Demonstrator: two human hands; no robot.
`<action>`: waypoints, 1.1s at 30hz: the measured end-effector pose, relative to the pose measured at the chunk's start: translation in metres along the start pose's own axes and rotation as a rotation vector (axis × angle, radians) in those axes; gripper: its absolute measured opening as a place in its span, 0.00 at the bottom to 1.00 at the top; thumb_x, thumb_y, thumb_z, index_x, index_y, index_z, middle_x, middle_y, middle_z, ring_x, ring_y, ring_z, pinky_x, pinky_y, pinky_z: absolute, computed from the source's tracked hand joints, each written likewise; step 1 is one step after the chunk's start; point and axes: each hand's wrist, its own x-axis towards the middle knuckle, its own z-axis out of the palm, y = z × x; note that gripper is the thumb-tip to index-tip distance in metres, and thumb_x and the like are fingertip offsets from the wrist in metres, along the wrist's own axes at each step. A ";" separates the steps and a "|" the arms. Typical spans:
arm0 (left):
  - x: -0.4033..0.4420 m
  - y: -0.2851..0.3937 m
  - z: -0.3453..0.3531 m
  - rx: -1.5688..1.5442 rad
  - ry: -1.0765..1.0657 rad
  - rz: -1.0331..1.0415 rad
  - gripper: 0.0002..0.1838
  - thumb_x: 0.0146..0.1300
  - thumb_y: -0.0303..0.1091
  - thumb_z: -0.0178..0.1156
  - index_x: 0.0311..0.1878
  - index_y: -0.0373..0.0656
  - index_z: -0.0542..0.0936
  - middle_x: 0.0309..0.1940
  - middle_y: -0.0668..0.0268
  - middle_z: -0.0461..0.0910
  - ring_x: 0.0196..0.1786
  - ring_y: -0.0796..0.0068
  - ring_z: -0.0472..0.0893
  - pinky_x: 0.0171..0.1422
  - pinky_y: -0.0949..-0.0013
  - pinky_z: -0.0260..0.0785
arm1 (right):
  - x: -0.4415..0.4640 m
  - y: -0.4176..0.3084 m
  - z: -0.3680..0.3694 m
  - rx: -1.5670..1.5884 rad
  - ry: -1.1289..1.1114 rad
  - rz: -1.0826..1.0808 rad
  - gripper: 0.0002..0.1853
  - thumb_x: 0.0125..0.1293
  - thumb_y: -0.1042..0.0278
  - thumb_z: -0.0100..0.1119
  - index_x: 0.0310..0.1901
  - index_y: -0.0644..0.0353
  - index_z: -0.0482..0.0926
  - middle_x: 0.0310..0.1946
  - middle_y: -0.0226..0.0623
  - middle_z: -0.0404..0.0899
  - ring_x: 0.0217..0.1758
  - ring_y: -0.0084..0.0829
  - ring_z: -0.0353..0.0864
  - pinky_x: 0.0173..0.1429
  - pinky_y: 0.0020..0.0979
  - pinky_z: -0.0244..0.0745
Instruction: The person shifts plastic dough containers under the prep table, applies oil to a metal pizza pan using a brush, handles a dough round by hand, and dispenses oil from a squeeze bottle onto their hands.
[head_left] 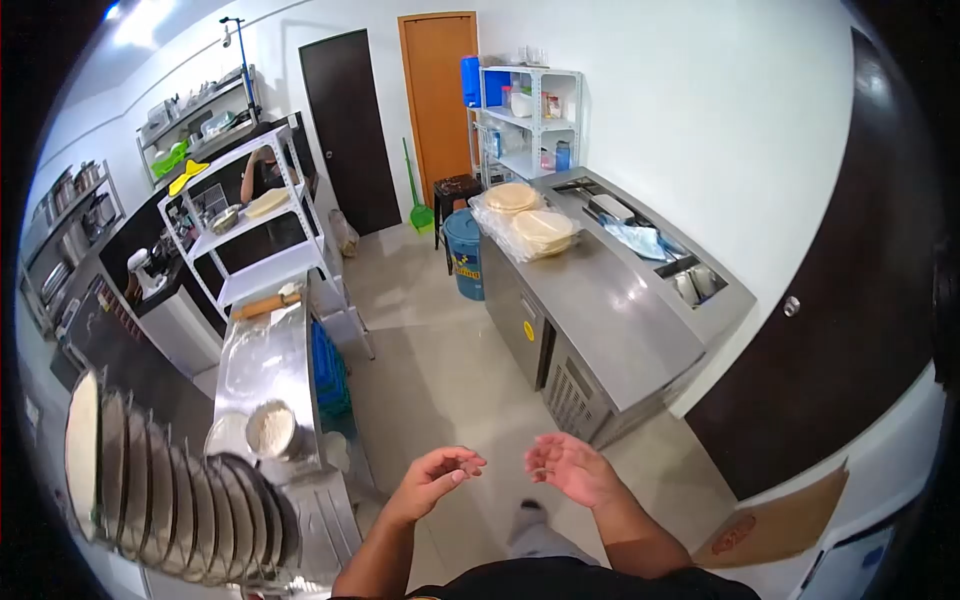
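Observation:
Both of my hands are raised in front of my body over the tiled floor, a short gap between them. My left hand (434, 486) has its fingers curved and apart from the thumb, with nothing in it. Palm up and fingers loosely spread, my right hand (572, 470) is also bare. Nearest to my left hand is a bowl of flour (274, 430) on the steel table (262, 360). A rack of round flat discs (180, 500), seemingly dough on trays, stands at the lower left. Stacked flatbreads (543, 232) in plastic rest on the steel counter (610, 300) to the right.
A rolling pin (266, 305) lies at the table's far end, near a white shelf (270, 275). Beyond the counter stand a blue bin (465, 255), a black stool (457, 188) and a shelf unit (535, 120). Behind the left shelf is another person (268, 172). Cardboard (780, 520) leans at lower right.

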 end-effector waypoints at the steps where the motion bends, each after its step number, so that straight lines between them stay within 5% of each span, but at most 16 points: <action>1: 0.020 -0.004 -0.018 0.003 0.005 -0.001 0.17 0.73 0.27 0.58 0.63 0.38 0.76 0.57 0.58 0.82 0.56 0.69 0.81 0.65 0.63 0.72 | 0.013 -0.006 -0.020 0.009 0.035 -0.005 0.31 0.68 0.52 0.63 0.67 0.60 0.70 0.61 0.50 0.77 0.63 0.44 0.79 0.65 0.44 0.72; 9: 0.180 0.016 -0.134 0.129 0.252 -0.244 0.16 0.72 0.27 0.58 0.61 0.39 0.77 0.56 0.57 0.83 0.55 0.70 0.81 0.61 0.64 0.72 | 0.217 -0.083 -0.139 -0.033 0.126 0.105 0.27 0.71 0.53 0.59 0.66 0.59 0.71 0.61 0.46 0.78 0.61 0.42 0.80 0.63 0.43 0.73; 16: 0.285 0.013 -0.247 0.171 0.392 0.126 0.15 0.71 0.26 0.58 0.60 0.39 0.78 0.53 0.59 0.84 0.50 0.72 0.82 0.56 0.68 0.73 | 0.452 -0.110 -0.150 0.013 -0.055 0.335 0.25 0.74 0.53 0.57 0.65 0.59 0.72 0.61 0.43 0.78 0.60 0.39 0.80 0.61 0.40 0.74; 21: 0.334 -0.017 -0.370 0.093 0.464 0.131 0.15 0.71 0.26 0.59 0.58 0.38 0.79 0.51 0.59 0.85 0.49 0.72 0.82 0.55 0.70 0.73 | 0.594 -0.100 -0.197 -0.066 -0.131 0.451 0.21 0.76 0.54 0.53 0.63 0.57 0.74 0.61 0.38 0.78 0.59 0.34 0.79 0.61 0.37 0.71; 25: 0.393 -0.007 -0.456 0.135 0.446 -0.099 0.16 0.72 0.27 0.58 0.62 0.37 0.77 0.52 0.59 0.84 0.52 0.71 0.82 0.57 0.67 0.74 | 0.695 -0.130 -0.223 -0.243 0.089 0.334 0.22 0.76 0.53 0.54 0.62 0.59 0.75 0.61 0.36 0.78 0.59 0.32 0.79 0.61 0.36 0.71; 28: 0.459 0.040 -0.515 0.246 0.114 -0.349 0.19 0.75 0.30 0.57 0.66 0.37 0.73 0.55 0.60 0.82 0.54 0.70 0.81 0.60 0.64 0.74 | 0.758 -0.192 -0.231 -0.389 0.075 0.210 0.22 0.76 0.53 0.54 0.63 0.59 0.74 0.62 0.37 0.78 0.60 0.32 0.78 0.61 0.36 0.70; 33: 0.600 0.027 -0.614 0.107 -0.061 -0.393 0.22 0.76 0.28 0.56 0.71 0.37 0.68 0.54 0.59 0.82 0.59 0.70 0.80 0.64 0.65 0.72 | 0.838 -0.257 -0.286 -0.251 0.116 0.062 0.22 0.75 0.54 0.55 0.63 0.58 0.74 0.64 0.38 0.76 0.62 0.34 0.77 0.61 0.35 0.70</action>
